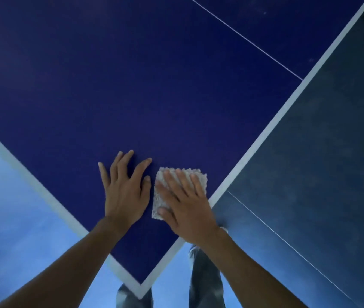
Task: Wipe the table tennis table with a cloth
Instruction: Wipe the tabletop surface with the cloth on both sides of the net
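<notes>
Fingers [177, 181] of right hand [185, 210] spread flat on cloth [161, 204]; left hand [124, 192] splayed beside, on table [132, 85] corner.

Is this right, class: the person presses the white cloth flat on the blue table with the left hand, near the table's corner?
Not quite. The head view shows the right hand pressing the white cloth on the blue table near its corner; the left hand lies bare beside it.

The dark blue table tennis table [132, 85], white-edged, shows its near corner. A pale, nubbly folded cloth [177, 175] lies flat near that corner's right edge.
</notes>
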